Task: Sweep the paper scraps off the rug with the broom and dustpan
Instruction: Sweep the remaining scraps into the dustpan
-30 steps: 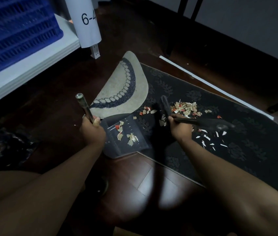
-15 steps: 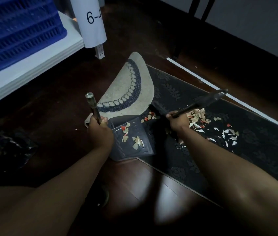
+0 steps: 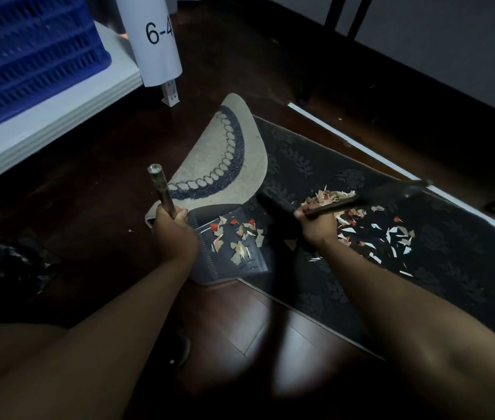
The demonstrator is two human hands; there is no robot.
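Note:
A dark patterned rug lies on the wooden floor, its left end folded over to show a pale underside. Paper scraps, white, tan and red, are scattered on it to the right of my right hand. My left hand grips the metal handle of a dark dustpan, which sits at the rug's edge with several scraps in it. My right hand grips a dark broom; its blurred end points up and right over the scraps.
A white shelf with a blue crate stands at the left. A white post marked "6-4" rises beside it. Dark furniture legs and a white strip lie behind the rug. A dark bag sits at far left.
The broom's far end has swung from low on the right of the scraps to raised up and right. The dustpan holds a few more scraps. My left hand has stayed on the handle.

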